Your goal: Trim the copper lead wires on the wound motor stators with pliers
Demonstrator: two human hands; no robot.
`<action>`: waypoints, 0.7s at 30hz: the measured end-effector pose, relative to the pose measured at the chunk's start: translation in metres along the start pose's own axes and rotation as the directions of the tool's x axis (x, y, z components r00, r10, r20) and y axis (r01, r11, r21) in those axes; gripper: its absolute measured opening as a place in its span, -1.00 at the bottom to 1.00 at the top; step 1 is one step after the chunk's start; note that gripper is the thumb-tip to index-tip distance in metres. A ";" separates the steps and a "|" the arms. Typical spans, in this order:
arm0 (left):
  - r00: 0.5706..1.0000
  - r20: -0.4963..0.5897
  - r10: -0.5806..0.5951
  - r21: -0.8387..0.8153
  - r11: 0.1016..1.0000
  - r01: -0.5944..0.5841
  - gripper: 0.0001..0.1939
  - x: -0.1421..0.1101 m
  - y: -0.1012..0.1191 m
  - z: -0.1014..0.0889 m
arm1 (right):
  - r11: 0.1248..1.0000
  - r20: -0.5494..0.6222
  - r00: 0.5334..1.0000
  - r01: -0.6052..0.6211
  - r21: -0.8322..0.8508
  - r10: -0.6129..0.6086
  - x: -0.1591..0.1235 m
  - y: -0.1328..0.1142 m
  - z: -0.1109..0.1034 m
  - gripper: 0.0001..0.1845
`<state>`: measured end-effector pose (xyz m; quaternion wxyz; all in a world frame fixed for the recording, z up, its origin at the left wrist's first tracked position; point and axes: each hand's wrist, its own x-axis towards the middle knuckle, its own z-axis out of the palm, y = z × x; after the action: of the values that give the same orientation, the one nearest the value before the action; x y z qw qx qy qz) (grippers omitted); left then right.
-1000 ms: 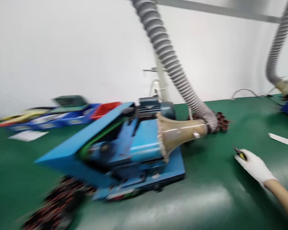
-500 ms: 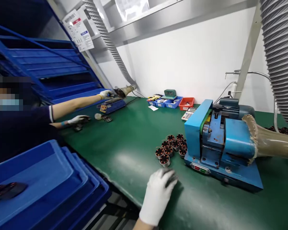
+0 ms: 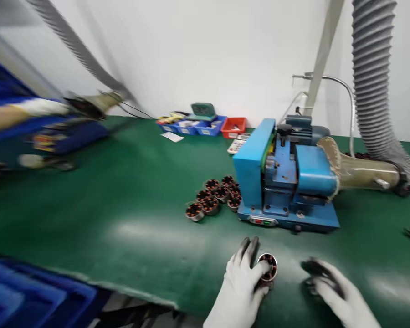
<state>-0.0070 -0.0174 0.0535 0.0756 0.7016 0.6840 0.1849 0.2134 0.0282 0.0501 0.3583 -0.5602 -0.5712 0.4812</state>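
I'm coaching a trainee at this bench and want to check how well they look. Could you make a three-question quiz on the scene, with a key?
1. Which hand touches the wound part nearest the camera?
2. True or false: the right hand's fingers are touching the blue machine.
3. Fill in the colour: the calculator lies just in front of the ____ bin.

Key:
1. The left hand.
2. False: the right hand is apart from the blue machine.
3. Red.

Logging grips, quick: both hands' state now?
Left hand: touching a round coil part; grip uncertain.
Right hand: curled, blurred; whether holding anything cannot be told.
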 end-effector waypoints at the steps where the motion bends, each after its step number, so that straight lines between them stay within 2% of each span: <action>1: 0.998 0.020 0.066 -0.061 0.996 -0.064 -0.55 -0.002 0.008 0.008 | 0.990 0.135 0.986 -0.108 0.091 0.095 0.006 -0.003 0.009 -0.60; 2: 0.993 0.019 0.119 -0.112 0.987 -0.116 -0.46 -0.004 0.014 0.015 | 0.977 0.207 0.969 -0.168 0.135 0.138 0.013 -0.007 0.016 -0.55; 4: 0.988 -0.004 0.152 -0.179 0.972 -0.150 -0.25 -0.003 0.022 0.028 | 0.967 0.197 0.974 -0.156 0.202 0.116 0.023 -0.015 0.027 -0.61; 6: 0.994 -0.003 0.106 -0.207 0.973 -0.105 -0.09 0.001 0.026 0.037 | 0.966 0.145 0.987 -0.107 0.234 0.074 0.028 -0.021 0.035 -0.77; 9: 1.000 -0.005 0.029 -0.205 0.978 -0.029 -0.04 0.008 0.030 0.043 | 0.948 0.074 0.994 -0.099 0.301 0.080 0.026 -0.022 0.043 -0.94; 11: 1.000 -0.027 -0.017 -0.225 0.974 0.010 -0.05 0.011 0.031 0.044 | 0.924 0.004 0.994 -0.099 0.368 0.105 0.024 -0.020 0.044 -0.91; 13: 0.998 -0.027 -0.060 -0.254 0.966 0.051 -0.04 0.013 0.033 0.044 | 0.889 -0.047 0.990 -0.099 0.446 0.134 0.025 -0.017 0.037 -0.83; 16: 0.999 0.025 -0.048 -0.271 0.961 0.053 -0.05 0.014 0.033 0.041 | 0.824 -0.138 0.979 -0.048 0.565 0.152 0.034 -0.016 0.010 -0.76; 19: 0.995 0.090 0.050 -0.305 0.952 -0.021 -0.02 0.012 0.030 0.034 | 0.772 -0.242 0.956 0.028 0.635 0.164 0.043 -0.014 -0.019 -0.78; 21: 0.985 0.113 0.131 -0.316 0.945 -0.089 0.05 0.010 0.026 0.029 | 0.765 -0.191 0.968 -0.001 0.644 0.162 0.040 -0.011 -0.025 -0.66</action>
<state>0.0281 -0.0043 0.0376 0.2193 0.7288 0.5998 0.2470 0.2294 0.0721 0.0623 0.5710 -0.4822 -0.3016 0.5921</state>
